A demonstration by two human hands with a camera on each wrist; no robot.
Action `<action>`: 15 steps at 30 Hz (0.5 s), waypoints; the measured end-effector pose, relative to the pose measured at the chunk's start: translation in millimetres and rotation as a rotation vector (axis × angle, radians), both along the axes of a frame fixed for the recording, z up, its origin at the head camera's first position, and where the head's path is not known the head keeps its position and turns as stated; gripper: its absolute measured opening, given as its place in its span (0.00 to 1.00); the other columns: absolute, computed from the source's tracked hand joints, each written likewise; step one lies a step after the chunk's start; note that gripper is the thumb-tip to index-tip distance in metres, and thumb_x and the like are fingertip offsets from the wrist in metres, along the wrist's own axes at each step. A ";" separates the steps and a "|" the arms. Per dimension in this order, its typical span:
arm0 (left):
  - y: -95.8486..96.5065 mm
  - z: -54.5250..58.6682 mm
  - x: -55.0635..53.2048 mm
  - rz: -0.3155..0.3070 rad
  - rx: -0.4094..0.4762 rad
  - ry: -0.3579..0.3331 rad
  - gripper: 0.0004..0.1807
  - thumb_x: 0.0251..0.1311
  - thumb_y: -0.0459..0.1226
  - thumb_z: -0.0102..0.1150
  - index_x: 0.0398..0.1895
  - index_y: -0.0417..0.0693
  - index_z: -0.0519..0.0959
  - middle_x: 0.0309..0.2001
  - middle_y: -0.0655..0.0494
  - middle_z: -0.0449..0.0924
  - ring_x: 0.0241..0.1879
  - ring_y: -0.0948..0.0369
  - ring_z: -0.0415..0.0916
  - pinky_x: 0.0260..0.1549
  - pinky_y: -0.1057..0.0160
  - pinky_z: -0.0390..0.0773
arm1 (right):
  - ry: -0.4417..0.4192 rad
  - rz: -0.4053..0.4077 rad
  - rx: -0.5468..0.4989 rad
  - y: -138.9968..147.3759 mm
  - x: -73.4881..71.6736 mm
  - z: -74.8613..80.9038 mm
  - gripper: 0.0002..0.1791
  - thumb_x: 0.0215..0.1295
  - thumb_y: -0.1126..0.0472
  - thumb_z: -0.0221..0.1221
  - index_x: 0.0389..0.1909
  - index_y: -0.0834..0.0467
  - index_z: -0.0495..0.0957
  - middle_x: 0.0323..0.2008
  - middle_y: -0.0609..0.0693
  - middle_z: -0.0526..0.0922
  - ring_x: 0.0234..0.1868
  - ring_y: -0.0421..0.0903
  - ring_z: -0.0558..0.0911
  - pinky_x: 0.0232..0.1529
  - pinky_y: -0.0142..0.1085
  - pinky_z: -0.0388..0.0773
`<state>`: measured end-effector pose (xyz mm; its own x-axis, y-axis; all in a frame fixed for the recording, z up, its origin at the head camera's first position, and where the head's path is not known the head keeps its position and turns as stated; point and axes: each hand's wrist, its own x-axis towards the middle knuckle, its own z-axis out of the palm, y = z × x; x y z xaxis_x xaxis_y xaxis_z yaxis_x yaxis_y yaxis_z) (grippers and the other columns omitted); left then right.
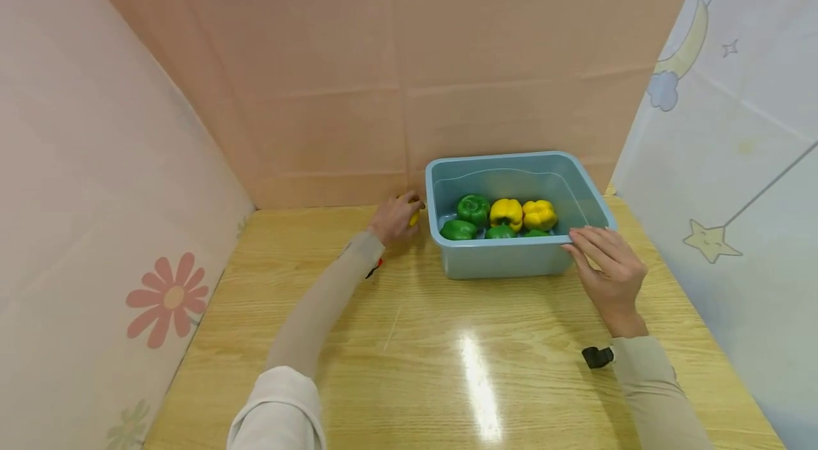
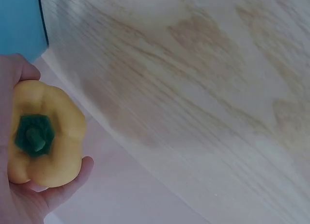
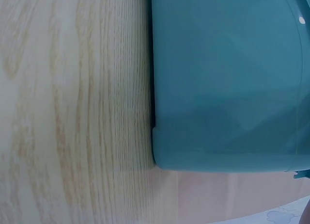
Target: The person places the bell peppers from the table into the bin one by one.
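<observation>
My left hand (image 1: 395, 219) is left of the blue plastic bin (image 1: 505, 260), near the back of the table. It holds a yellow bell pepper (image 2: 65, 132) with a green stem, fingers and thumb at opposite sides of it in the left wrist view. In the head view that pepper is mostly hidden by the hand. At the bin's front right corner, my right hand (image 1: 610, 269) grips the rim, fingers over the top edge and thumb against the outside. Inside the bin lie two yellow bell peppers (image 1: 506, 213) and several green bell peppers (image 1: 473, 209), some partly hidden by the front wall.
The bin stands on a wood-grain table (image 1: 383, 336), close to a peach cloth backdrop (image 1: 307, 81). Patterned cloth walls (image 1: 735, 152) border the table on both sides. A dark device (image 1: 597, 357) is at the right wrist.
</observation>
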<state>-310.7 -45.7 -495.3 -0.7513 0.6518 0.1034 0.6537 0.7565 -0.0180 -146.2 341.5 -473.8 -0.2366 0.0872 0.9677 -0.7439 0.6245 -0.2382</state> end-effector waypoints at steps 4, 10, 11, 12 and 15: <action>0.1 5.7 2.4 -0.003 -0.003 0.003 0.23 0.67 0.44 0.71 0.62 0.48 0.85 0.65 0.47 0.77 0.55 0.48 0.83 0.57 0.49 0.83 | 0.004 0.003 -0.004 -0.5 0.2 0.4 0.18 0.64 0.55 0.75 0.36 0.69 0.92 0.34 0.68 0.90 0.34 0.70 0.85 0.61 0.37 0.83; -1.9 16.7 4.7 -0.011 0.029 -0.008 0.25 0.66 0.44 0.72 0.64 0.47 0.83 0.65 0.45 0.76 0.54 0.47 0.83 0.62 0.46 0.81 | 0.006 0.005 -0.007 -1.8 -0.1 2.2 0.17 0.64 0.55 0.75 0.36 0.69 0.92 0.34 0.68 0.90 0.34 0.70 0.85 0.60 0.39 0.83; -2.7 19.1 5.1 -0.013 0.033 -0.015 0.25 0.66 0.43 0.72 0.64 0.46 0.82 0.65 0.45 0.76 0.55 0.47 0.83 0.63 0.45 0.80 | 0.002 0.005 -0.008 -1.6 -0.1 2.3 0.17 0.64 0.55 0.75 0.37 0.69 0.92 0.34 0.68 0.90 0.34 0.70 0.85 0.60 0.38 0.83; -3.7 21.6 5.7 -0.016 0.040 -0.022 0.25 0.66 0.43 0.72 0.64 0.46 0.82 0.65 0.45 0.76 0.55 0.47 0.82 0.65 0.45 0.78 | 0.001 0.005 -0.008 -1.6 0.0 2.5 0.17 0.64 0.55 0.75 0.37 0.69 0.92 0.34 0.68 0.90 0.34 0.70 0.85 0.60 0.38 0.83; -7.2 27.0 6.4 -0.019 0.056 -0.035 0.25 0.65 0.43 0.72 0.64 0.47 0.82 0.64 0.45 0.76 0.53 0.47 0.82 0.66 0.44 0.78 | -0.003 0.005 -0.009 -1.6 -0.1 2.5 0.17 0.64 0.55 0.75 0.37 0.68 0.92 0.34 0.68 0.90 0.34 0.70 0.85 0.60 0.37 0.83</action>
